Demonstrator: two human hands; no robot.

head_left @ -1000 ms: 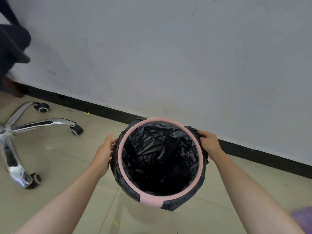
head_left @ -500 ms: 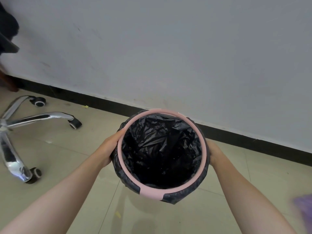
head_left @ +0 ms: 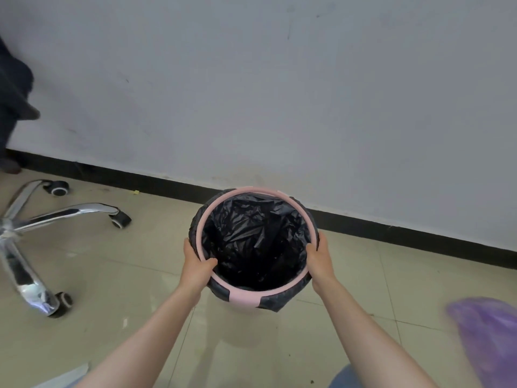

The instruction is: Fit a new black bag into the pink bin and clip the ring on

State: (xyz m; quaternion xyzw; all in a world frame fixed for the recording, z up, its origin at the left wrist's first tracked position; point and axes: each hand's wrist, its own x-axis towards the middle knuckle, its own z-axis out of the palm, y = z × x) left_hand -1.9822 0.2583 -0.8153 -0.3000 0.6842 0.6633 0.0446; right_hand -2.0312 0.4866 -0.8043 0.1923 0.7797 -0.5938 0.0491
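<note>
Position: pink bin (head_left: 243, 310) upright on the floor, close to the floor's far edge under the black skirting (head_left: 419, 236).

Contents: black bag (head_left: 251, 242) only, opened down inside, its mouth folded out over the rim all round. Nothing is seen in the bag.

On top: ring (head_left: 251, 189) lies level on the rim, over the folded film.

Hands: left hand (head_left: 195, 270) grasps the ring's near-left arc, thumb hooked inside and fingers outside. The right hand (head_left: 319, 260) clasps the near-right arc, thumb on top. Both are equally near. The ring sits directly under the thumbs, so the press should go straight down.

Judgement: last step, seating the ring (cannot tell whether the far arc is clipped).

Nearby: chrome chair base (head_left: 56, 217) toward the floor's left edge, purple bag (head_left: 489, 340) at the near right.
</note>
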